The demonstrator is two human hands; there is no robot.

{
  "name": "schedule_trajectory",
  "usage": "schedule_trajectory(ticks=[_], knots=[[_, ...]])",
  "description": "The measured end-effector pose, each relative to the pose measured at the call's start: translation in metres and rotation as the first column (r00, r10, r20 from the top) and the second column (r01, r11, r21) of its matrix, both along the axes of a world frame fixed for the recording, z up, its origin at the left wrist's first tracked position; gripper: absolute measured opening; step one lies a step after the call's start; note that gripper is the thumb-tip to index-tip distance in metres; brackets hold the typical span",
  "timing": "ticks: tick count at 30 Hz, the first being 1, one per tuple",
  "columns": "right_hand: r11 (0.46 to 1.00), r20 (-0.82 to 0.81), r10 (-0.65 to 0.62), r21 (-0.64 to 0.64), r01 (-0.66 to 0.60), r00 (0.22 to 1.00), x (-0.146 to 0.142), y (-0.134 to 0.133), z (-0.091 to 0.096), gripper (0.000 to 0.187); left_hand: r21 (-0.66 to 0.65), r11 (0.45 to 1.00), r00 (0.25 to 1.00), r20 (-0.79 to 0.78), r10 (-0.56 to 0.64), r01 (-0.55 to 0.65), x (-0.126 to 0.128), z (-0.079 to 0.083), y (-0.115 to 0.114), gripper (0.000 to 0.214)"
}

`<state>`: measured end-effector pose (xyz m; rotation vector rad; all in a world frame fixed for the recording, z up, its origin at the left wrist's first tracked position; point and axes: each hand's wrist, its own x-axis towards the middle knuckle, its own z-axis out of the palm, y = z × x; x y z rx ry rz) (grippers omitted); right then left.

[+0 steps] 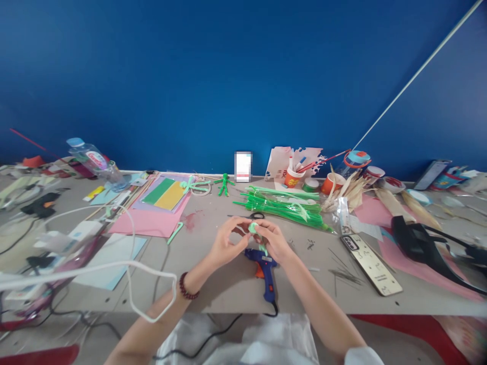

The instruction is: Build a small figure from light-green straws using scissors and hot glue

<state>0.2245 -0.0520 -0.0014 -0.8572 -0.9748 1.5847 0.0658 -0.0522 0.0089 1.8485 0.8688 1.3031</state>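
Note:
My left hand (225, 243) and my right hand (272, 239) meet over the middle of the table, fingers pinched on a small pale green rolled strip (253, 228). A loose tail of that strip hangs down toward a blue glue gun (263, 266) lying on the table just below the hands. Black scissors (255, 216) lie right behind the hands. A bundle of green sticks (285, 205) is spread out beyond them, to the right.
A green stick figure (224, 184) stands near the blue wall. Coloured paper sheets (160, 208) lie at left, a white cable (125, 263) loops at front left, a phone (371, 263) lies at right, and cups (293, 177) and husks sit behind.

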Motion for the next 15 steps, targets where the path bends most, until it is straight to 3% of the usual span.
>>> schedule_trajectory(ticks=[8, 15], knots=[[0.996, 0.098, 0.003, 0.093, -0.012, 0.995, 0.0039, 0.0005, -0.0003, 0.021, 0.168, 0.986, 0.999, -0.037, 0.025, -0.018, -0.002, -0.0013, 0.0038, 0.021], [0.98, 0.199, -0.048, 0.2, 0.007, 0.979, 0.0014, -0.0008, 0.0001, 0.024, 0.147, 0.988, 0.999, -0.017, 0.041, -0.038, -0.0024, -0.0021, 0.0041, 0.02]])
